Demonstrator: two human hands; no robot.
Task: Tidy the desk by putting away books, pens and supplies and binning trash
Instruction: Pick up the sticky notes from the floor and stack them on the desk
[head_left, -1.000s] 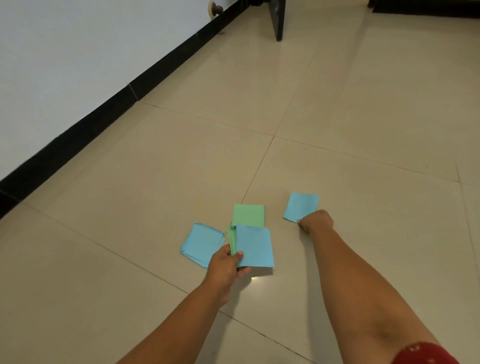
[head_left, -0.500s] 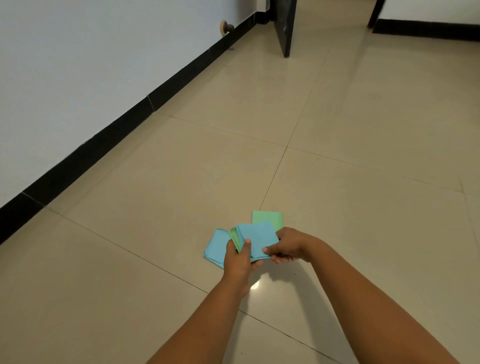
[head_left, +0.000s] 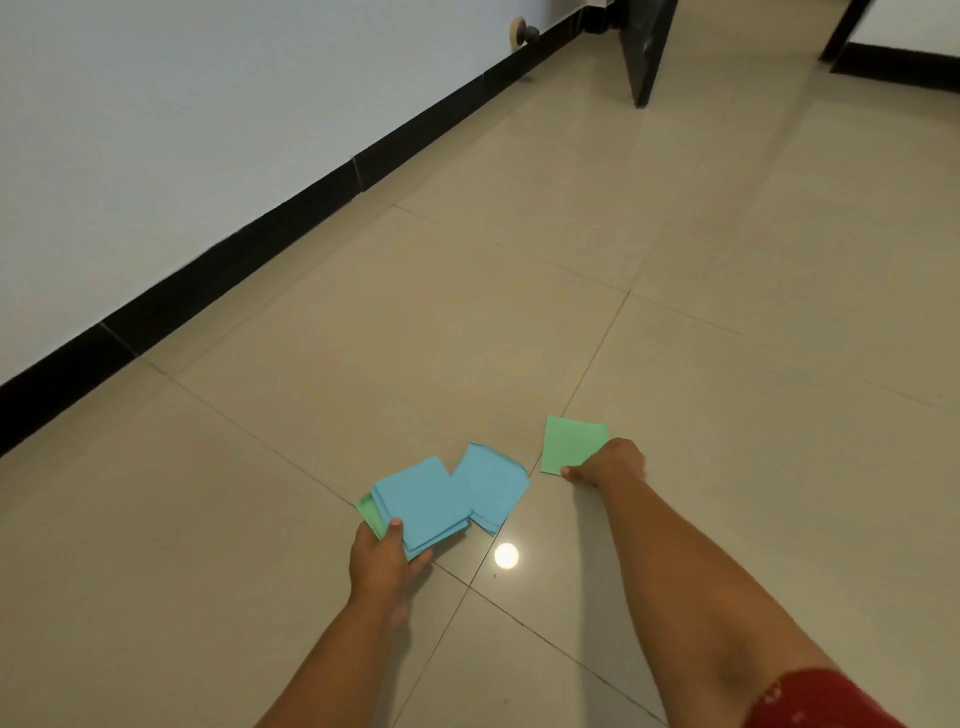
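A: The fingers (head_left: 570, 472) of the right hand (head_left: 608, 461) curl down onto the near right corner of the green paper sheet (head_left: 571, 442), pinching it against the tiled floor (head_left: 363, 338). Half a second ago that hand was in by the left one, at the held papers; now it has reached out to the right.

B: And the left hand (head_left: 384, 558)?

A: It still grips the stack of blue sheets (head_left: 423, 501), thumb on top, fingers underneath, with a green sheet (head_left: 370, 513) showing at the stack's left edge. The stack has moved left, uncovering the blue pile (head_left: 493, 486) on the floor.

B: How does the single green sheet lie?

A: Flat on the floor, just right of the blue pile and apart from it. Its long axis runs away from the person, tilted slightly right, short edge nearest the hand.

B: What does it look like?

A: Plain pale green, rectangular, unfolded, no marks I can see. The blue sheets are squarish, plain, edges slightly fanned.

B: Anything else?

A: A black baseboard (head_left: 249, 249) runs along the white wall (head_left: 156, 130), and a dark furniture leg (head_left: 644, 47) stands far ahead.
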